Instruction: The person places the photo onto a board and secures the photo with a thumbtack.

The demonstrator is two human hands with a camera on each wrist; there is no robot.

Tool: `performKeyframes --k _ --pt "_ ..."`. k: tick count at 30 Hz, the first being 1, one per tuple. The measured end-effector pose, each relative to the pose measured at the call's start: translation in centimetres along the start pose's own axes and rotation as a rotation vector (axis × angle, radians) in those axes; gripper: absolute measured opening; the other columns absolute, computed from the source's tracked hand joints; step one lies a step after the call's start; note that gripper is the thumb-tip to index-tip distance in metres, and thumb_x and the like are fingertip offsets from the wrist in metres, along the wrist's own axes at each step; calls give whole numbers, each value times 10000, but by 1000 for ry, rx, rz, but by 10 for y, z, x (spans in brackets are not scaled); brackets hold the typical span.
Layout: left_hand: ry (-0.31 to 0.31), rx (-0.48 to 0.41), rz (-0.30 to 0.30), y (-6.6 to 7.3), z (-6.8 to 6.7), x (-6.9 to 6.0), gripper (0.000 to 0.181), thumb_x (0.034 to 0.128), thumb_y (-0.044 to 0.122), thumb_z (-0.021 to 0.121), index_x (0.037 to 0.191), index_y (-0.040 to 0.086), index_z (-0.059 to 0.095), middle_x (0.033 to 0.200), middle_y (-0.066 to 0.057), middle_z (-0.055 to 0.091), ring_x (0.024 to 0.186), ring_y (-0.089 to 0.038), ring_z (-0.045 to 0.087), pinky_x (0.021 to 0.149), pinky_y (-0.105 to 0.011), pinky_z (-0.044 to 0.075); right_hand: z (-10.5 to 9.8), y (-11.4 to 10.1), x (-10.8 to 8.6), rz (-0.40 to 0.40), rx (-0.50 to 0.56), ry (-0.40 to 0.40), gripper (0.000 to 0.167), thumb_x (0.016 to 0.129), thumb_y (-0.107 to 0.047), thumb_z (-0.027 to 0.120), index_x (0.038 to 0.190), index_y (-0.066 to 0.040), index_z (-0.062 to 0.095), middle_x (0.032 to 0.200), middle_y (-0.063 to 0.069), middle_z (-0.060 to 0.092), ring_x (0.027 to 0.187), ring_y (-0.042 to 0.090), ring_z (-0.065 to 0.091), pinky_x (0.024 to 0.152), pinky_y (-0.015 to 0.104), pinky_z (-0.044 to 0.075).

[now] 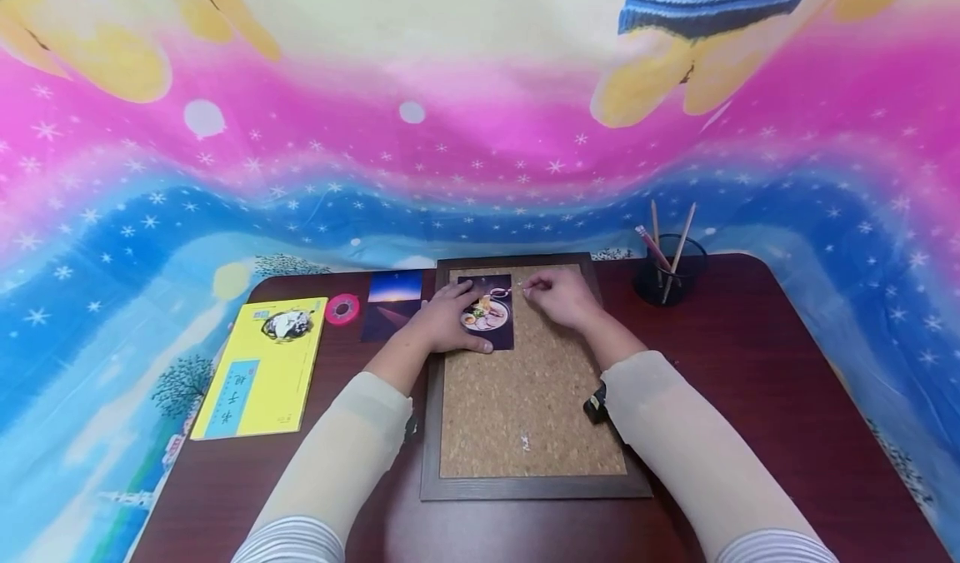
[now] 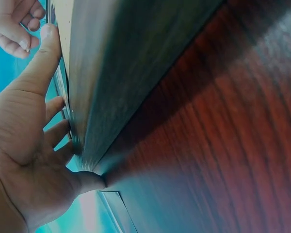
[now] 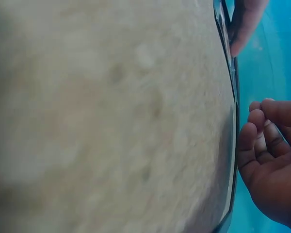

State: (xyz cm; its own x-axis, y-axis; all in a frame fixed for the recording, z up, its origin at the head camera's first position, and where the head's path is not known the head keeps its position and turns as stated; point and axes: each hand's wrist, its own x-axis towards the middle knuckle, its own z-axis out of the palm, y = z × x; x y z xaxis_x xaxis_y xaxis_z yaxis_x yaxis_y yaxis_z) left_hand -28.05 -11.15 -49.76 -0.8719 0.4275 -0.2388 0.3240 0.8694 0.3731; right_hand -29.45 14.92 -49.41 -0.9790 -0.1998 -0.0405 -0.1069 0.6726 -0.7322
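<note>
Pressing a glossy, dark photo print of a bowl of food (image 1: 491, 317) onto a speckled tan cork board in a flat grey-brown frame (image 1: 532, 396), a person in cream sleeves is leaning both forearms over a polished reddish-brown table (image 1: 750, 371). The print is lying at the upper left of the cork, just inside the frame. The left hand (image 1: 444, 320) is spreading wide, one finger bearing on the print's top and the thumb resting near its lower edge, a broad reach that is probably stopping the sheet from sliding or lifting. The right hand (image 1: 558, 295) is holding its fingers narrow just beside the print's upper right corner, thumb and forefinger seemingly pinching a tiny pale object (image 2: 27, 49), too small to identify; so fine a piece is likely calling for fingertips alone. A tiny whitish item (image 1: 525, 442) is lying near the bottom of the cork. Left of the board, a blue-and-orange sunset print (image 1: 392, 305) is lying within easy reach, with a bright pink ring-shaped roll (image 1: 332, 310) beyond it and a crumpled silvery piece (image 1: 288, 325) resting on a yellow book (image 1: 277, 384). At right, a round black mesh cup (image 1: 660, 295) is keeping slim pencils (image 1: 682, 238) upright and out of the way.
</note>
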Motion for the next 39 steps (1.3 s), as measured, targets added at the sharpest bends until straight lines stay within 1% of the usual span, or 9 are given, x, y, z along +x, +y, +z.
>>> performKeyframes --k 2,9,15,20,26,29,32,36,39 --pt "4 1 1 0 0 0 1131 719 735 817 1639 284 337 1727 -22 193 1593 -316 112 1159 -735 232 2 -3 5 0 6 3 219 981 -215 705 1159 -110 776 1084 72 746 1018 263 674 937 447 534" --pt "7 -13 -10 0 -1 0 1134 710 723 833 1635 280 349 1723 -29 207 1590 -326 125 1160 -733 232 12 -15 19 -9 26 3 198 979 -188 687 1129 -109 789 943 41 744 880 222 673 842 397 531" --pt "9 -6 -18 0 3 -2 1128 709 722 835 1634 296 349 1719 -24 221 1586 -326 145 1155 -734 243 22 -17 27 5 19 -16 170 973 -182 685 1103 -122 775 949 24 735 887 212 672 844 395 528" --pt "20 -2 -16 -1 1 -3 1127 706 716 841 1631 295 354 1718 -25 223 1585 -324 148 1152 -741 238 30 -19 35 -16 3 -10 112 967 -184 676 1039 -144 752 935 22 728 872 195 665 818 372 521" --pt "25 -4 -16 -2 0 -3 1127 708 714 841 1631 286 357 1720 -22 217 1587 -319 140 1150 -746 236 37 -26 45 -15 -16 -30 122 979 -191 668 1045 -147 761 907 11 716 841 190 651 775 361 516" --pt "25 1 -18 -2 0 -3 1117 713 709 841 1630 292 359 1718 -16 224 1587 -313 146 1147 -745 245 39 -30 50 -19 -48 -26 130 980 -212 672 1041 -158 773 913 -2 716 859 188 648 789 365 514" --pt "24 3 -13 0 -1 -2 1109 718 701 842 1630 294 358 1717 -17 228 1586 -312 151 1143 -748 247 39 -33 55 -29 -64 -25 146 981 -203 666 1044 -142 783 930 9 724 886 199 655 816 375 523" --pt "24 -3 1 2 0 -1 1114 718 693 848 1632 286 356 1717 -32 228 1584 -327 152 1136 -762 240 39 -37 62 -27 -71 -45 166 998 -192 658 1075 -131 792 966 20 736 923 206 665 843 383 534" --pt "27 -6 5 2 0 -1 1118 714 692 851 1632 288 355 1718 -34 226 1584 -330 153 1134 -766 237 39 -39 67 -31 -97 -69 177 1010 -196 650 1095 -140 795 993 21 743 954 209 669 869 387 535"
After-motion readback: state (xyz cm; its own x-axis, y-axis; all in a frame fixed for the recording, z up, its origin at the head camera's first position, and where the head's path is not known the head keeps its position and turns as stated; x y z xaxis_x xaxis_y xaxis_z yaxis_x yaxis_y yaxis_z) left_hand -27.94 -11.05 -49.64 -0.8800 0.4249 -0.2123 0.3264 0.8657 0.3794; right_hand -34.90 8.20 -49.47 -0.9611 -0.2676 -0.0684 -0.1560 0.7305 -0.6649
